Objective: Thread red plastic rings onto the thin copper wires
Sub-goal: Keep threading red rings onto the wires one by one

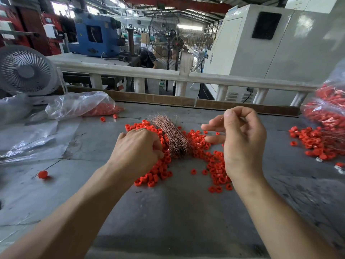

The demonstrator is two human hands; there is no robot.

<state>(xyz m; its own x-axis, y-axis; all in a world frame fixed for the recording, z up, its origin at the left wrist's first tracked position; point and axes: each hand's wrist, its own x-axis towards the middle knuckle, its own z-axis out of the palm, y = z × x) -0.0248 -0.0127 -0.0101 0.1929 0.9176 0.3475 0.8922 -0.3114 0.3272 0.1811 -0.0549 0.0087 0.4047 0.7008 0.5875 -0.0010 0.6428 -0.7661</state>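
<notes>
Grey table (168, 212): one copper wire bundle (171, 135), two hands, countless red rings (214, 165).

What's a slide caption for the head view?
Left hand digs into red rings beside copper wire bundle; right hand pinches one thin wire.

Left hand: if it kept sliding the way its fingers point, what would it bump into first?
Most likely the bundle of copper wires. The left hand rests on the pile of red rings, fingers aimed right toward the bundle and apparently already at it, though exact contact is hard to judge.
</notes>
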